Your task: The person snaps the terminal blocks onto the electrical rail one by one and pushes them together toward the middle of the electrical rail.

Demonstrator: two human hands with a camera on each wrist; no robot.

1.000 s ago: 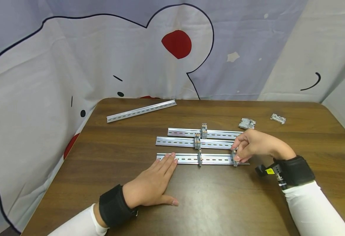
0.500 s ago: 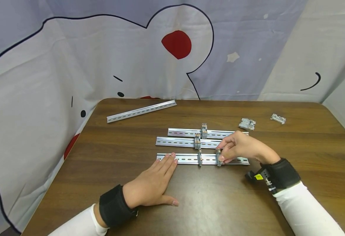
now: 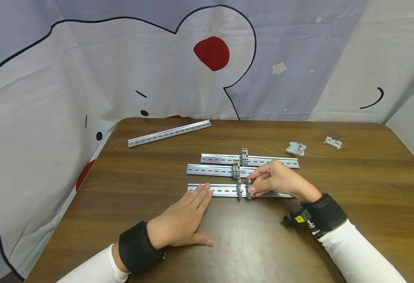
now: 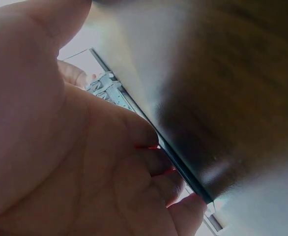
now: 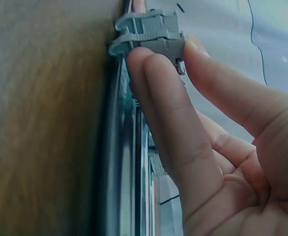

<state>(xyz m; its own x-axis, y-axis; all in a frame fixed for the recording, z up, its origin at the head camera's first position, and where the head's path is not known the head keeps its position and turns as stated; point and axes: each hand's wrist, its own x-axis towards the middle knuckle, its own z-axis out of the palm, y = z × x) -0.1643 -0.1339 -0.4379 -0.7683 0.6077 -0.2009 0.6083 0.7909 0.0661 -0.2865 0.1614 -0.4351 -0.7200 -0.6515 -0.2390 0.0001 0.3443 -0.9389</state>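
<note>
The nearest slotted metal DIN rail (image 3: 224, 190) lies flat on the wooden table. My left hand (image 3: 184, 222) rests on its left end, palm down with straight fingers across the metal. Toward the middle of that rail my right hand (image 3: 277, 181) holds a thin grey terminal block (image 3: 249, 190) between thumb and fingertips. A second terminal block (image 3: 239, 189) stands on the rail just left of it, with a narrow gap between them. In the right wrist view, fingertips press against the side of the held terminal block (image 5: 158, 45), and the thumb is at its upper edge.
Behind it lie a middle rail (image 3: 207, 169) and a far rail (image 3: 217, 158), each bearing grey terminal blocks. Another rail (image 3: 169, 133) lies slantwise at the back left. Loose terminal blocks (image 3: 295, 148) and a separate small piece (image 3: 333, 142) lie at the back right.
My right hand has slid the terminal block leftward along the nearest rail, from near its right end to close beside the other block. My left hand has stayed in place.
</note>
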